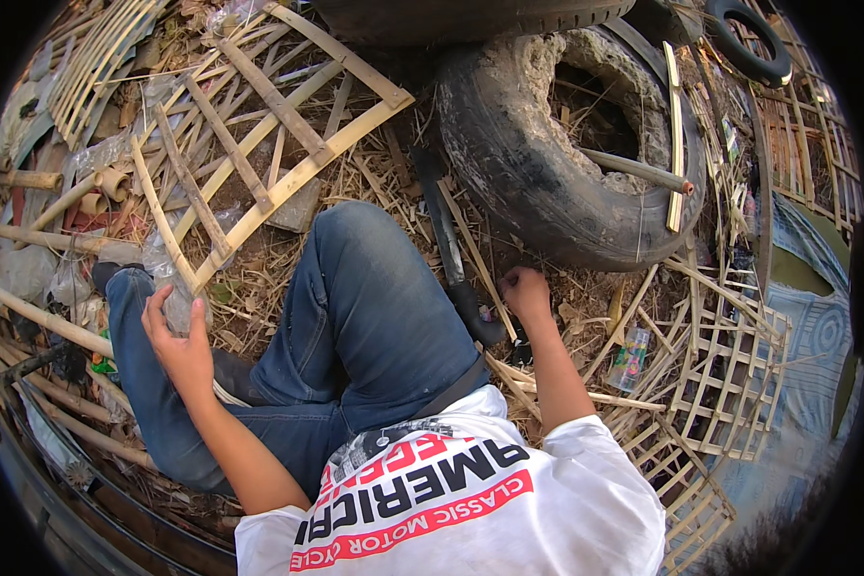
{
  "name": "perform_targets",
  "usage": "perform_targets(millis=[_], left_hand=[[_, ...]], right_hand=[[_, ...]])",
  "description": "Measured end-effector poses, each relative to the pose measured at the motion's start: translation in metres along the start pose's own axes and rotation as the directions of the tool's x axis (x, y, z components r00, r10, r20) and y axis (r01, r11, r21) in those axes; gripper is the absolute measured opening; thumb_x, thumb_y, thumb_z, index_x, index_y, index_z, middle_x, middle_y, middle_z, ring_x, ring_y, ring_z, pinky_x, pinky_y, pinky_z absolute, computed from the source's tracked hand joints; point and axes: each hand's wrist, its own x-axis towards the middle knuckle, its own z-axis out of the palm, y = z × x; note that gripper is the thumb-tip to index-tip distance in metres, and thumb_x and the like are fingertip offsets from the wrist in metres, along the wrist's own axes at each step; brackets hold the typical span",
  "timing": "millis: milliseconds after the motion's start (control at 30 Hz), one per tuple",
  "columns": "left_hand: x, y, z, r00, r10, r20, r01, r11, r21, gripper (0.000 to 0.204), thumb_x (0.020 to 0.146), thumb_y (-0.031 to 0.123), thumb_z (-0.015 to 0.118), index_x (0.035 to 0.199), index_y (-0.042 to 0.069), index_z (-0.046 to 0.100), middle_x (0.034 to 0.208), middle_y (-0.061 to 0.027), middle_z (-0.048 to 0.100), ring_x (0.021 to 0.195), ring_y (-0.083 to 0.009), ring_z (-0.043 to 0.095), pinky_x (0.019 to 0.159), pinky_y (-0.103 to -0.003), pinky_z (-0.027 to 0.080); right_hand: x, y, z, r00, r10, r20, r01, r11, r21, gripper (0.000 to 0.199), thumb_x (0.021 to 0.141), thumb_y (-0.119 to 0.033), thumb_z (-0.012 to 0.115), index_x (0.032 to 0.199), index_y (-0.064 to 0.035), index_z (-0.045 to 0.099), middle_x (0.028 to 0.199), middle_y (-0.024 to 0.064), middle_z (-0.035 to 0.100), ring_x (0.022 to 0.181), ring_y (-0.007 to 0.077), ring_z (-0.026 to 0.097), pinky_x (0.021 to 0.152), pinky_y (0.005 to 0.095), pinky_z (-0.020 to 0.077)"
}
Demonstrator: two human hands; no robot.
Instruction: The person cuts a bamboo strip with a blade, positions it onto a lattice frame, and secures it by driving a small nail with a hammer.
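Right hand [526,288] fisted, grasp hidden; blade [446,235] half-buried

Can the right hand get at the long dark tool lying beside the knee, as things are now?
Probably yes. The right hand rests on the straw right next to the dark tool, near its thicker lower end, and nothing lies between them; the tyre stands behind, not across the way.

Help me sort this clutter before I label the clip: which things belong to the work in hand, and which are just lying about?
In hand:
- left hand, open, over the bamboo lattice
- right hand, closed on the ground by the dark tool and bamboo strips

Lying about:
- tyre
- pipe
- small bottle
- finished lattices
- blue mat
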Motion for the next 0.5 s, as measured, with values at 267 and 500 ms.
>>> perform_targets(millis=[267,500], left_hand=[[-0.002,0.008,0.012,0.998,-0.018,0.06,0.024,0.996,-0.087,0.04,0.084,0.014,0.074,0.119,0.005,0.059,0.128,-0.0166,0.055,0.133,-0.0372,0.043,0.111,-0.045,0.032],[-0.008,0.051,0.02,0.978,0.149,0.144,-0.109,0.96,-0.257,0.034,0.079,0.011,0.076,0.11,0.005,0.064,0.124,-0.0144,0.057,0.131,-0.0371,0.046,0.11,-0.046,0.035]], right_hand=[[-0.001,-0.008,-0.015,0.996,0.081,-0.044,-0.065,0.954,0.291,0.019,0.08,-0.005,0.071,0.098,-0.0003,0.07,0.073,0.0135,0.07,0.071,0.0198,0.071,0.064,0.0325,0.0538],[-0.022,-0.11,-0.047,0.995,0.029,0.095,-0.093,0.612,0.785,0.017,0.088,-0.001,0.068,0.102,0.009,0.067,0.083,0.0124,0.072,0.074,0.015,0.07,0.068,0.0256,0.0579]])
